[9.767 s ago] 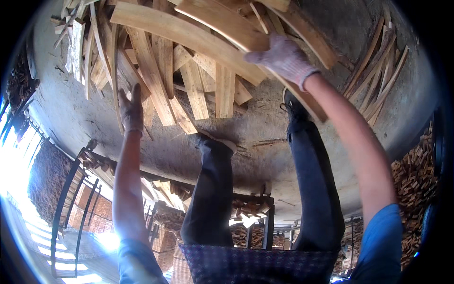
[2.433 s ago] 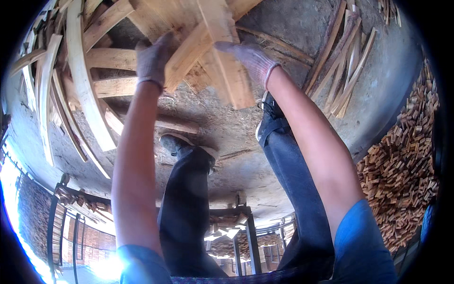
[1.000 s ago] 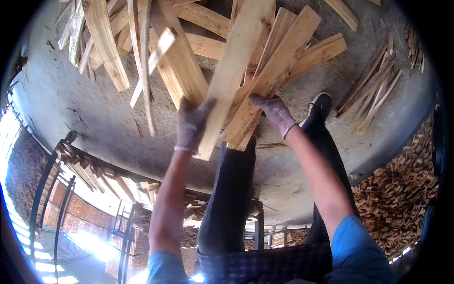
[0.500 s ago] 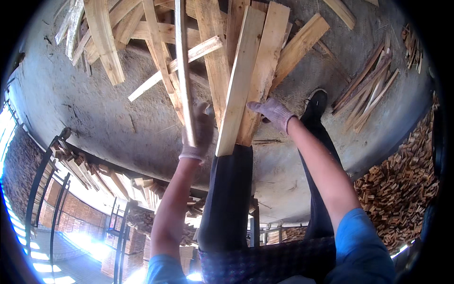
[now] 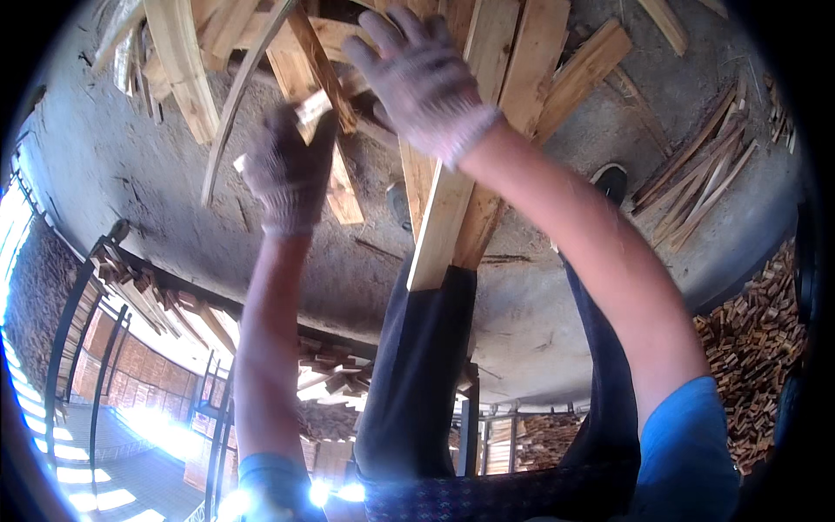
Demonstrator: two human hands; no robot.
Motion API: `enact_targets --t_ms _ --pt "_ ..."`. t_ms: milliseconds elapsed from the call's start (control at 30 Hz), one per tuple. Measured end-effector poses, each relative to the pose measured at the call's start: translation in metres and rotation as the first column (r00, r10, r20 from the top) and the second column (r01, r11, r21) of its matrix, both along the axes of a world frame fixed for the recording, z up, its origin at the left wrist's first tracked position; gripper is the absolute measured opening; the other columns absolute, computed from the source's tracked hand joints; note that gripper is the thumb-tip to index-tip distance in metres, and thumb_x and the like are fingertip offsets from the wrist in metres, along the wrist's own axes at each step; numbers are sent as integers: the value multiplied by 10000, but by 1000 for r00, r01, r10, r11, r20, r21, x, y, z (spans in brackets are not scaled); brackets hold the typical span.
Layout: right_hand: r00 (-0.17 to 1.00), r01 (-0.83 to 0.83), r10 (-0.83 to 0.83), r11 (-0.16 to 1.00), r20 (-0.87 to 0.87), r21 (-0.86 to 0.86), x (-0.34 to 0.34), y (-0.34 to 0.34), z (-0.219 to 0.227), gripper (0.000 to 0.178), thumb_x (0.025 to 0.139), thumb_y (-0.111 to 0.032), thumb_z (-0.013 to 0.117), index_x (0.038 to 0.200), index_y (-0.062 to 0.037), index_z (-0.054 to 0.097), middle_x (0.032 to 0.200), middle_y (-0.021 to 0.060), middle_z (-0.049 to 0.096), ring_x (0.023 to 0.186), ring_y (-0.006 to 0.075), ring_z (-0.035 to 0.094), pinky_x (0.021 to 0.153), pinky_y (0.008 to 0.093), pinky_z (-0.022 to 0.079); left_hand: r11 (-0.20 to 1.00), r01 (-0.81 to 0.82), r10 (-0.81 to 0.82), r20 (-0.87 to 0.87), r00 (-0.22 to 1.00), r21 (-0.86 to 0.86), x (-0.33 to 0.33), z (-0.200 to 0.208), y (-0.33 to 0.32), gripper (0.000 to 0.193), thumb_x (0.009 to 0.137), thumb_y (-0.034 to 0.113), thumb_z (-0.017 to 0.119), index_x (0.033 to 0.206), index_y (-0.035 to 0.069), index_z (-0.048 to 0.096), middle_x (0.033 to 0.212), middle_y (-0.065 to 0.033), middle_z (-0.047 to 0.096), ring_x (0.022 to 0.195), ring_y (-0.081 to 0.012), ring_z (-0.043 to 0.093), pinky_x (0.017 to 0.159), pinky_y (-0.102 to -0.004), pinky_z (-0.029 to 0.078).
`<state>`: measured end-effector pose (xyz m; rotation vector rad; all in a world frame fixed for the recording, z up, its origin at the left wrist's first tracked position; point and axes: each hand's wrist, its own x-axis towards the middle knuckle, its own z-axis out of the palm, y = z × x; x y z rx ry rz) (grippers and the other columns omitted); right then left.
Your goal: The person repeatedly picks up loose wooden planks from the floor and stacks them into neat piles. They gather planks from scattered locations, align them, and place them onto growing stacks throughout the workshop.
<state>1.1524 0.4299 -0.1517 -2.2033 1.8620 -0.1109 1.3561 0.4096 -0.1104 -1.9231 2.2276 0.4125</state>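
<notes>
My left hand [image 5: 291, 174], in a knitted work glove, is over a pale narrow slat [image 5: 315, 106], thumb and fingers apart. Whether it touches the slat is unclear. Fingers spread, my gloved right hand [image 5: 424, 83] reaches across above the wooden boards and holds nothing. Below its wrist, a long pale board [image 5: 442, 222] rests with its near end on my thigh, beside a browner board [image 5: 477, 228] with a rough edge. A thin curved strip [image 5: 233, 109] lies left of my left hand, touched by neither hand.
Several loose boards [image 5: 181, 65] lie heaped on the concrete floor [image 5: 113, 187] at the far side. Thin offcuts [image 5: 696, 174] lie in a bundle at right. A large heap of short wood pieces [image 5: 752, 348] stands lower right, and a dark metal rack [image 5: 74, 326] lower left.
My left hand has let go of the thin strip, which now lies farther left. My right hand has moved up and left from beside the boards, its fingers now spread.
</notes>
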Motion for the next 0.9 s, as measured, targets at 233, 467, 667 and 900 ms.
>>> enact_targets --t_ms 233,467,667,900 --pt "994 -107 98 964 50 243 18 -21 -11 349 941 -172 640 1271 -77 704 1396 173 582 1338 329 518 1108 533 414 926 -268 309 -124 943 264 -17 -36 -92 928 711 683 825 1286 -7 593 1134 -229 722 1074 -386 712 943 -456 546" --pt "994 -71 6 814 113 576 -1 11 42 158 969 -198 704 974 -44 738 872 110 688 797 215 695 692 388 595 905 -267 346 -210 914 331 -26 11 -53 407 850 396 708 942 1 741 777 -160 709 720 -245 680 682 -391 528" --pt "747 155 -620 514 241 844 -81 109 138 341 953 -365 700 994 -27 680 751 101 629 718 243 675 625 414 558 481 -384 839 -286 464 788 -45 126 52 433 931 376 746 1167 14 707 881 -54 717 750 -143 645 683 -316 526" --pt "451 336 -862 403 230 851 -144 234 231 459 949 -430 748 1124 -25 619 964 157 715 828 331 722 709 432 559 158 -207 961 -102 257 965 -198 163 150 392 1004 246 723 1306 21 613 1060 -72 718 921 -166 682 789 -314 575"
